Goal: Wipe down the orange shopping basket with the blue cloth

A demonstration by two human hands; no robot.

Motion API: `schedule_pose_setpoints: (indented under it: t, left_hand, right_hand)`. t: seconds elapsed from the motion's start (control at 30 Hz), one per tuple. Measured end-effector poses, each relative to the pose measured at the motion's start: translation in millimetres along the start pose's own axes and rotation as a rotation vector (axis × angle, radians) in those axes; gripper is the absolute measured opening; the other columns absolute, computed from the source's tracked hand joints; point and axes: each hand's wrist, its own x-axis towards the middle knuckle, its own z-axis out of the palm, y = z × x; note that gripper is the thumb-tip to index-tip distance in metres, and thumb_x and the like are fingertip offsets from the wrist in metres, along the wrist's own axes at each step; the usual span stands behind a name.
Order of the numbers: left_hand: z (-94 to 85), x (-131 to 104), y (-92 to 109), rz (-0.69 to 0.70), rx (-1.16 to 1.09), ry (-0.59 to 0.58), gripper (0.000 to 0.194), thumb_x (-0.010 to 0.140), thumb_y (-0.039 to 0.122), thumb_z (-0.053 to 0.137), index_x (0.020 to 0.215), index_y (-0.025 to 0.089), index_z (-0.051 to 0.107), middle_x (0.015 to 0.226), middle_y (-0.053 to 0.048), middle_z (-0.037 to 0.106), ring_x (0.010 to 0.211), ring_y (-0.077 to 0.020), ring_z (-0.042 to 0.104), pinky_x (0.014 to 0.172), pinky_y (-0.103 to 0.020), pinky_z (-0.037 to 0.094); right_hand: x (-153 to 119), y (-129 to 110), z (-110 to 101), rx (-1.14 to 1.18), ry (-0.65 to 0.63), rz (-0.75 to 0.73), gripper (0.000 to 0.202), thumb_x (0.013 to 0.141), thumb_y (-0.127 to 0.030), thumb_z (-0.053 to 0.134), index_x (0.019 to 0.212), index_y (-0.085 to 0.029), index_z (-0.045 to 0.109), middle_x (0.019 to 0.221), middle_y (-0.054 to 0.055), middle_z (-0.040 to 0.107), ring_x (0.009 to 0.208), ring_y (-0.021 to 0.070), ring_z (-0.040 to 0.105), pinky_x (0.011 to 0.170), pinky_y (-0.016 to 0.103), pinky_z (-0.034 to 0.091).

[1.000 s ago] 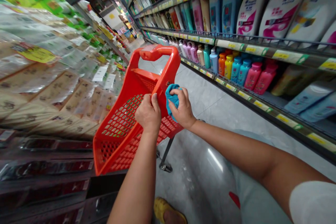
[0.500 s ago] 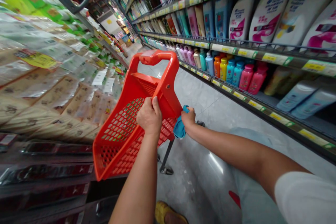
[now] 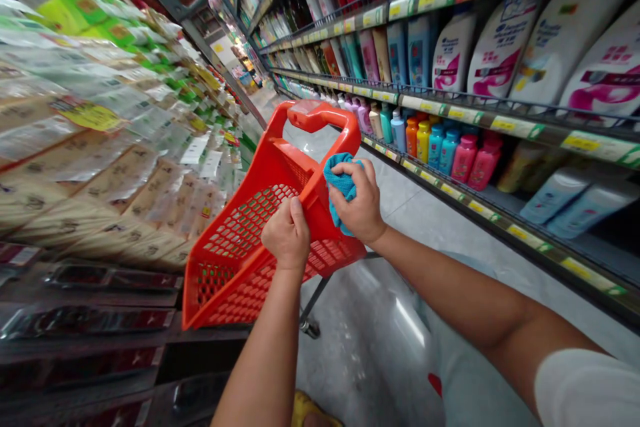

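Note:
A red plastic shopping cart (image 3: 250,227) with perforated sides stands in front of me, tilted in view. My left hand (image 3: 287,233) is closed around the upper edge of its basket, thumb on top. In my right hand (image 3: 363,203) is a crumpled blue cloth (image 3: 341,180). The fingers press this cloth against the outer side of the cart, close below the handle (image 3: 320,110). Part of the cloth is hidden under the palm.
Shelves of shampoo bottles (image 3: 453,53) run along the right. Stacked plastic-wrapped packages (image 3: 100,173) fill the left side, near the cart. Grey tiled floor (image 3: 370,320) lies between them. A metal cart leg with a caster (image 3: 310,327) and a yellow shoe (image 3: 310,410) show below.
My right hand has moved up with the blue cloth, from low on the cart's side to near the handle. The left hand keeps its grip on the edge.

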Motion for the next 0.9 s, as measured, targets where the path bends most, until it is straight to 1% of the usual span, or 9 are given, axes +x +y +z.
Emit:
schedule_pose_setpoints:
  t: [0.1, 0.27, 0.3, 0.37, 0.5, 0.57, 0.67, 0.77, 0.9]
  left_hand:
    - [-1.6, -2, -2, 0.017, -0.047, 0.028, 0.046, 0.103, 0.04, 0.031, 0.068, 0.02, 0.054, 0.059, -0.002, 0.052, 0.057, -0.0144, 0.043, 0.06, -0.032, 0.017]
    - [-4.5, -5, -7, 0.051, -0.107, 0.049, 0.045, 0.102, 0.039, 0.032, 0.066, 0.02, 0.05, 0.057, 0.0, 0.047, 0.056, -0.0136, 0.039, 0.06, -0.032, 0.018]
    - [-5.1, -5, -8, 0.059, -0.118, 0.048, 0.045, 0.102, 0.039, 0.032, 0.065, 0.02, 0.05, 0.057, 0.0, 0.046, 0.056, -0.0135, 0.039, 0.06, -0.031, 0.018]
    - [-6.2, -5, -10, 0.072, -0.142, 0.046, 0.044, 0.102, 0.038, 0.032, 0.065, 0.02, 0.049, 0.057, 0.001, 0.045, 0.056, -0.0132, 0.039, 0.06, -0.031, 0.018]
    - [-10.8, -7, -12, 0.087, -0.201, 0.045, 0.044, 0.101, 0.037, 0.034, 0.062, 0.02, 0.046, 0.056, 0.001, 0.042, 0.055, -0.0127, 0.037, 0.059, -0.03, 0.019]
    - [-14.9, -11, -14, 0.093, -0.239, 0.043, 0.045, 0.1, 0.037, 0.035, 0.059, 0.021, 0.042, 0.054, 0.002, 0.04, 0.054, -0.0123, 0.036, 0.058, -0.03, 0.02]
    - [-22.7, -17, -19, 0.098, -0.296, 0.034, 0.046, 0.1, 0.037, 0.035, 0.056, 0.021, 0.035, 0.053, 0.002, 0.036, 0.051, -0.0116, 0.034, 0.057, -0.03, 0.02]
    - [-31.4, -26, -25, 0.102, -0.348, 0.01, 0.047, 0.099, 0.037, 0.034, 0.055, 0.021, 0.031, 0.052, 0.002, 0.036, 0.05, -0.0111, 0.034, 0.056, -0.029, 0.022]
    - [-42.6, -36, -35, 0.107, -0.401, -0.021, 0.047, 0.099, 0.036, 0.033, 0.054, 0.022, 0.03, 0.052, 0.002, 0.038, 0.05, -0.0115, 0.037, 0.056, -0.029, 0.025]
  right_hand:
    - [-2, 1, -8, -0.042, 0.105, 0.008, 0.021, 0.091, -0.024, 0.054, 0.111, -0.024, 0.057, 0.113, 0.009, 0.054, 0.114, 0.0243, 0.056, 0.103, 0.041, 0.049]
    - [-17, -6, -21, -0.119, -0.122, -0.191, 0.028, 0.089, -0.023, 0.057, 0.116, -0.026, 0.063, 0.118, 0.008, 0.053, 0.112, 0.0233, 0.058, 0.098, 0.036, 0.051]
    - [-16, -7, -25, -0.128, -0.139, -0.217, 0.027, 0.089, -0.023, 0.057, 0.115, -0.027, 0.064, 0.118, 0.008, 0.053, 0.111, 0.0226, 0.059, 0.097, 0.035, 0.052]
    - [-7, -8, -36, -0.137, -0.101, -0.219, 0.026, 0.09, -0.024, 0.057, 0.114, -0.026, 0.065, 0.118, 0.008, 0.054, 0.112, 0.0228, 0.059, 0.099, 0.035, 0.051]
    - [24, -12, -62, -0.178, 0.096, -0.124, 0.025, 0.088, -0.022, 0.056, 0.112, -0.024, 0.064, 0.114, 0.009, 0.057, 0.115, 0.0255, 0.056, 0.104, 0.041, 0.048]
    - [37, -18, -74, -0.197, 0.112, -0.111, 0.026, 0.085, -0.019, 0.055, 0.109, -0.024, 0.064, 0.108, 0.008, 0.059, 0.11, 0.0256, 0.057, 0.103, 0.042, 0.048]
    - [41, -37, -89, -0.23, 0.048, -0.138, 0.026, 0.082, -0.017, 0.056, 0.105, -0.025, 0.067, 0.103, 0.006, 0.061, 0.102, 0.0243, 0.06, 0.097, 0.04, 0.051]
    - [33, -61, -103, -0.262, -0.03, -0.18, 0.023, 0.081, -0.018, 0.059, 0.1, -0.027, 0.069, 0.101, 0.005, 0.062, 0.096, 0.0231, 0.062, 0.091, 0.038, 0.053]
    - [24, -94, -122, -0.267, -0.199, -0.246, 0.02, 0.079, -0.017, 0.06, 0.094, -0.025, 0.071, 0.095, 0.004, 0.063, 0.089, 0.0214, 0.063, 0.082, 0.035, 0.053]
